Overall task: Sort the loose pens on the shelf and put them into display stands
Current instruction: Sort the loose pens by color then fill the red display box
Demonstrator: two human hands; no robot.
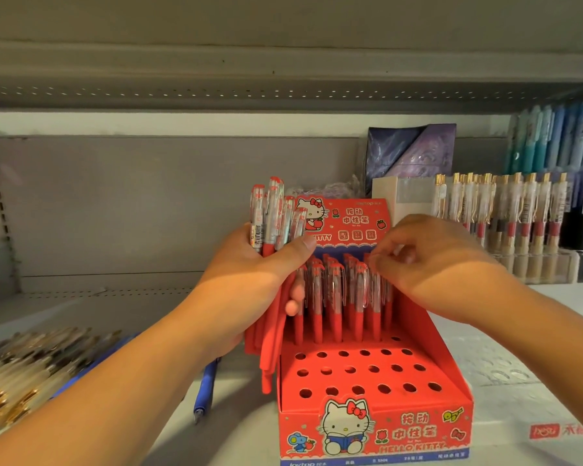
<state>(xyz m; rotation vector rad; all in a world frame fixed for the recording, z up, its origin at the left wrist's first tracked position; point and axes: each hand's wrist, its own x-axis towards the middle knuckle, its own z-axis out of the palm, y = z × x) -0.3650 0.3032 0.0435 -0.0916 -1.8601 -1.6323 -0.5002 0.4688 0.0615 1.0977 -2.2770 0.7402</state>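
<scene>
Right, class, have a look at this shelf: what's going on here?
A person is filling a red Hello Kitty display stand with red pens. The left hand grips a bunch of red pens beside the stand; the right hand pinches the top of a standing pen in the back rows. The three front rows of holes are empty. A blue pen and a pile of gold-clipped pens lie loose on the shelf, to the left.

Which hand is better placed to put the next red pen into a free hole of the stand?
The right hand, probably. It is over the display stand, fingertips at the standing pens, near the empty holes. The left hand is full: it grips the bundle of red pens.
</scene>
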